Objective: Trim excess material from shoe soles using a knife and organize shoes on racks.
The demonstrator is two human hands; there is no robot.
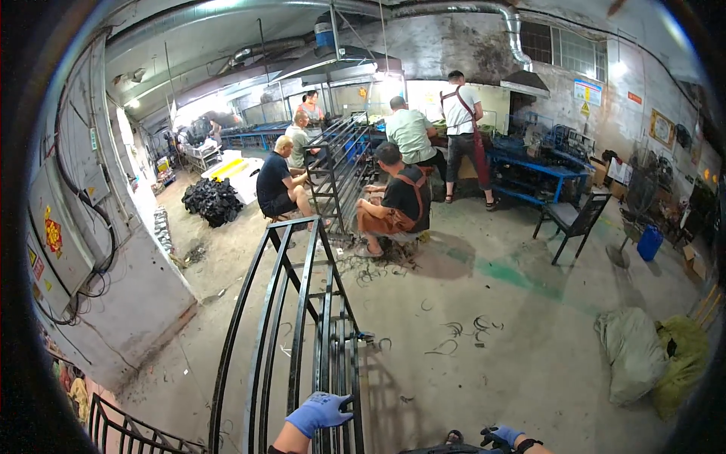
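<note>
My left hand (319, 412), in a blue glove, is over the bars of a long black metal rack (291, 318). Its thumb and forefinger point right and stand apart, with no object seen between them; I cannot tell whether the palm presses on the bars. The rack runs away from me toward the middle of the room. At the lower edge, my right hand (505, 436) wears a blue glove with dark fingers and a dark band at the wrist. It is right of the rack, beside dark shapes cut off by the picture's edge. Its grip is unclear.
Several people sit or stand around another black rack (333, 178) farther off. Dark curved strips (480, 327) litter the concrete floor. A black chair (575, 223), blue workbench (537, 170) and stuffed sacks (635, 356) are right; a black heap (212, 200) lies far left.
</note>
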